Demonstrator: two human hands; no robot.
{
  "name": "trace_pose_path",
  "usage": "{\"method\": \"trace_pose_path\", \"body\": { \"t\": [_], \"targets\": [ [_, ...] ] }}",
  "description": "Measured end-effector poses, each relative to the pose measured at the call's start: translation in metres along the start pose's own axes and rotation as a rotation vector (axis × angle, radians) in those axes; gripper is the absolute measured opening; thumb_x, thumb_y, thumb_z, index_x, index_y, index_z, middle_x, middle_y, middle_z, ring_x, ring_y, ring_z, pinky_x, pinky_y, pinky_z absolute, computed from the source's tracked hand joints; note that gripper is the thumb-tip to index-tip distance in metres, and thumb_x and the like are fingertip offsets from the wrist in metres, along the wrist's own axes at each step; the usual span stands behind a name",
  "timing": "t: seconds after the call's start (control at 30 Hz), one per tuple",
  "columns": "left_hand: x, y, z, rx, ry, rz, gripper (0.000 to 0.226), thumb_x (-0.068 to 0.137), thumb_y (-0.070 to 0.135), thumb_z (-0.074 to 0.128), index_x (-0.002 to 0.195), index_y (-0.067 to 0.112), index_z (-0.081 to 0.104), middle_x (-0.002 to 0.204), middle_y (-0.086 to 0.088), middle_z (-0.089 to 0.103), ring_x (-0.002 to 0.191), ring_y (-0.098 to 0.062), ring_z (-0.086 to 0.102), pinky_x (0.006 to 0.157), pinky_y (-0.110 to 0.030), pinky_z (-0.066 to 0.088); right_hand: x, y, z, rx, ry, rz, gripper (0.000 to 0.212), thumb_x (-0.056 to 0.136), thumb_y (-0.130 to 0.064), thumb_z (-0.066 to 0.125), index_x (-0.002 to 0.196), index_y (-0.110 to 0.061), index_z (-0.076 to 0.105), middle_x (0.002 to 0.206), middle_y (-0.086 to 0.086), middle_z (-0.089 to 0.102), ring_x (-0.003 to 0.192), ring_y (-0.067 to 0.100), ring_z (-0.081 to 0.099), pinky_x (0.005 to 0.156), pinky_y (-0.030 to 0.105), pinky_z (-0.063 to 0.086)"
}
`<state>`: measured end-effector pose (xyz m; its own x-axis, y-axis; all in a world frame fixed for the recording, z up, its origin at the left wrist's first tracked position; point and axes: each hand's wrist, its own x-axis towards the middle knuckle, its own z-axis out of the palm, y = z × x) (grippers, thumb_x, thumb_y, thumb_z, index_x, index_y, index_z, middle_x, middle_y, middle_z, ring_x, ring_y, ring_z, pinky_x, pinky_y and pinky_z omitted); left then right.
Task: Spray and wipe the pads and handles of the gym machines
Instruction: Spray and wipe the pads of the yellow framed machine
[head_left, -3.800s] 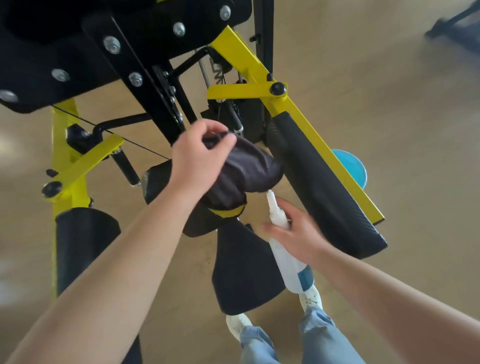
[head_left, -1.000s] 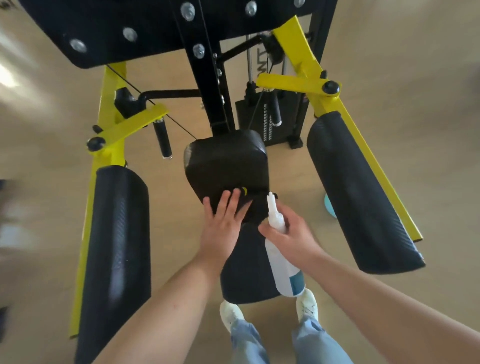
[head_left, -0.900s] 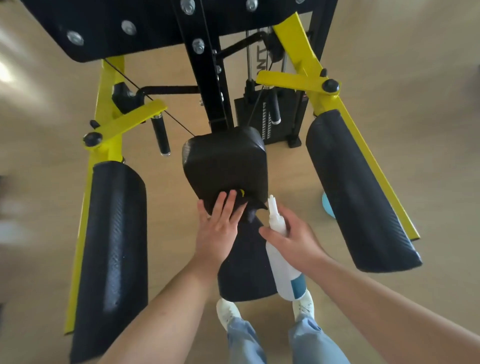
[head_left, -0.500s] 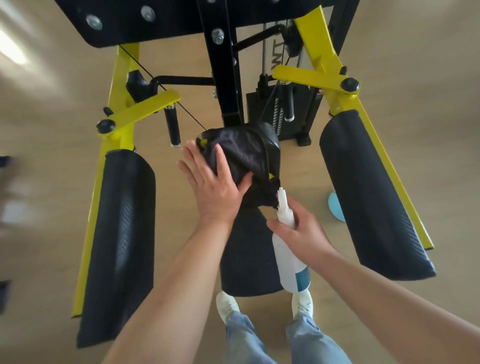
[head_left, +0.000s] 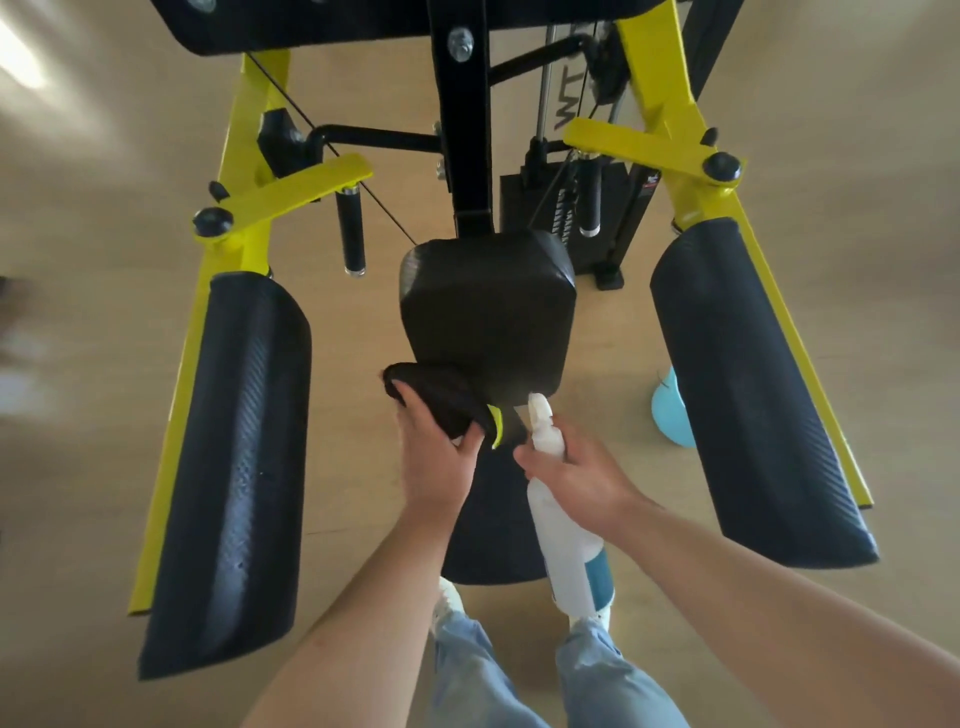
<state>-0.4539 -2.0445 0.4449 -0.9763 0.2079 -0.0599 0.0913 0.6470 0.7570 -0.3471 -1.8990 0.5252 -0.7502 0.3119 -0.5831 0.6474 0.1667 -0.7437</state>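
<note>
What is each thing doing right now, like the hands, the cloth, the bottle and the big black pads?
Left hand: gripping the cloth.
Cloth: bunched up, at the middle pad's lower left corner.
Right hand: wrapped round the spray bottle.
Spray bottle: tilted, nozzle aimed at the middle pad.
Middle pad: uncovered.
Left long pad: untouched.
Right long pad: untouched.
Two hanging handles: untouched.

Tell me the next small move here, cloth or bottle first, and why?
Probably cloth first: sweep the left hand and its dark cloth up across the centre pad. The cloth sits bunched at the pad's lower left edge, while the spray bottle in the right hand already points at that pad.
</note>
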Motion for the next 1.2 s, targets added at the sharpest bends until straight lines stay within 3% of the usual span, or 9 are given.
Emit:
{"method": "trace_pose_path", "body": {
  "t": [0.1, 0.33, 0.47, 0.63, 0.73, 0.83, 0.9, 1.03, 1.2],
  "targets": [
    [0.005, 0.004, -0.01, -0.159, -0.024, 0.033, 0.12, 0.082, 0.019, 0.082, 0.161, 0.029, -0.008, 0.16, -0.002, 0.032, 0.139, -0.007, 0.037, 0.101, -0.004, 0.039, 0.003, 0.004, 0.002, 0.035, 0.026, 0.001, 0.015, 0.101, -0.046, 0.062, 0.097, -0.034, 0.053, 0.095, 0.003, 0.067, 0.086, 0.019, 0.065, 0.073, 0.032, 0.052],
    [0.018, 0.048, 0.015, -0.461, 0.149, -0.206, 0.111, 0.091, 0.017, 0.067, 0.159, 0.018, -0.022, 0.169, -0.004, 0.006, 0.153, -0.016, 0.019, 0.122, -0.023, 0.023, 0.007, 0.018, -0.005, 0.019, 0.075, 0.037, 0.02, 0.1, -0.047, 0.062, 0.101, -0.028, 0.057, 0.095, 0.003, 0.068, 0.088, 0.021, 0.066, 0.077, 0.036, 0.055],
    [0.009, 0.07, 0.034, -0.497, 0.203, -0.327, 0.106, 0.094, 0.004, 0.061, 0.154, 0.004, -0.026, 0.167, -0.019, -0.012, 0.154, -0.028, 0.004, 0.106, 0.004, 0.005, 0.007, 0.032, -0.015, 0.036, 0.099, 0.029, 0.015, 0.101, -0.048, 0.061, 0.108, -0.04, 0.05, 0.1, -0.004, 0.067, 0.09, 0.018, 0.066, 0.075, 0.029, 0.053],
    [0.007, 0.094, 0.04, -0.6, 0.112, -0.67, 0.089, 0.105, 0.031, 0.045, 0.157, 0.004, -0.023, 0.166, -0.024, -0.018, 0.154, -0.041, 0.004, 0.118, -0.036, 0.022, 0.004, 0.04, -0.018, 0.02, 0.083, 0.027, 0.014, 0.1, -0.045, 0.063, 0.105, -0.04, 0.051, 0.098, -0.004, 0.067, 0.088, 0.018, 0.066, 0.074, 0.028, 0.053],
    [0.014, 0.114, 0.018, -1.044, -0.049, -0.96, 0.065, 0.106, 0.051, 0.038, 0.162, 0.022, 0.019, 0.163, -0.014, 0.031, 0.138, -0.038, 0.046, 0.117, -0.049, 0.034, 0.001, 0.038, -0.019, 0.039, 0.072, 0.005, 0.014, 0.1, -0.045, 0.064, 0.105, -0.04, 0.052, 0.098, -0.003, 0.067, 0.089, 0.019, 0.066, 0.078, 0.032, 0.054],
    [0.026, 0.119, -0.012, -1.641, -0.3, -0.701, 0.056, 0.104, 0.055, 0.031, 0.15, 0.028, 0.049, 0.152, -0.015, 0.05, 0.128, -0.045, 0.052, 0.096, -0.069, 0.047, 0.001, 0.034, -0.021, 0.11, 0.066, -0.025, 0.012, 0.099, -0.044, 0.065, 0.104, -0.041, 0.054, 0.097, 0.0, 0.068, 0.091, 0.02, 0.068, 0.085, 0.04, 0.057],
    [0.035, 0.121, -0.013, -1.714, -0.25, -0.766, 0.06, 0.102, 0.056, 0.029, 0.153, 0.027, 0.045, 0.16, -0.019, 0.035, 0.139, -0.056, 0.032, 0.077, -0.077, 0.049, 0.002, 0.032, -0.024, 0.141, 0.08, -0.039, 0.014, 0.099, -0.044, 0.065, 0.106, -0.041, 0.054, 0.098, 0.0, 0.068, 0.092, 0.021, 0.068, 0.086, 0.043, 0.058],
    [0.051, 0.109, 0.013, -1.742, 0.007, -1.131, 0.094, 0.082, 0.083, 0.03, 0.161, 0.034, 0.02, 0.17, -0.016, -0.003, 0.15, -0.055, -0.014, 0.101, -0.087, 0.01, 0.002, 0.038, -0.029, 0.158, 0.123, -0.03, 0.021, 0.1, -0.043, 0.064, 0.116, -0.043, 0.05, 0.101, -0.005, 0.066, 0.092, 0.018, 0.066, 0.08, 0.035, 0.056],
    [0.033, 0.104, 0.029, -1.699, 0.021, -1.135, 0.074, 0.095, 0.076, 0.022, 0.153, 0.034, 0.041, 0.157, -0.011, 0.038, 0.146, -0.051, 0.029, 0.104, -0.079, 0.029, -0.005, 0.049, -0.031, 0.121, 0.126, -0.022, 0.025, 0.1, -0.043, 0.066, 0.117, -0.044, 0.047, 0.101, -0.014, 0.064, 0.09, 0.014, 0.065, 0.073, 0.025, 0.052]
  ]
}}
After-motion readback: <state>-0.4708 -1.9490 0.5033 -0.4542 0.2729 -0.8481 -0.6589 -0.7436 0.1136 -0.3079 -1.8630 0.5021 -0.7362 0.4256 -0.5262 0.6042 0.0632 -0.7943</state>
